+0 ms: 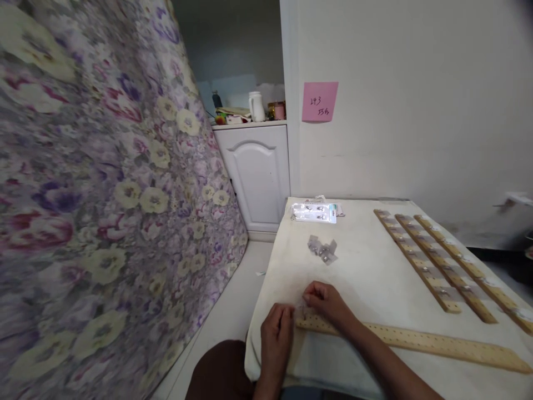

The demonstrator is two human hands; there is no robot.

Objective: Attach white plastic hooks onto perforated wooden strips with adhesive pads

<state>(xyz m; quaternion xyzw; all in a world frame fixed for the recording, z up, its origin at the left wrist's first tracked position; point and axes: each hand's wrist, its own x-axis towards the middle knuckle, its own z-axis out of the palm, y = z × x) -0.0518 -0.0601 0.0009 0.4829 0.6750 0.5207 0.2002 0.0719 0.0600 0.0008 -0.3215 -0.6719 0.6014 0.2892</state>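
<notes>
Close to the table's near left corner, my left hand (pixel 276 329) is closed, thumb and fingertips pinched at the left edge of a small clear plastic piece (pixel 302 312). Its details are too faint to make out. From the right, my right hand (pixel 327 300) pinches at the upper side of that piece with curled fingers. Just below it lies the left end of a long wooden strip with rows of holes (pixel 437 343); my right forearm crosses over this strip. Beyond my hands is a small pile of clear plastic squares with shiny bits (pixel 323 250).
Three wooden strips (pixel 416 261) carrying clear squares lie slanted at the table's right. Clear blister packs (pixel 313 212) sit at the far left edge of the cloth-covered table (pixel 353 222). A floral curtain (pixel 125 194) hangs left; a white cabinet (pixel 258 178) stands behind.
</notes>
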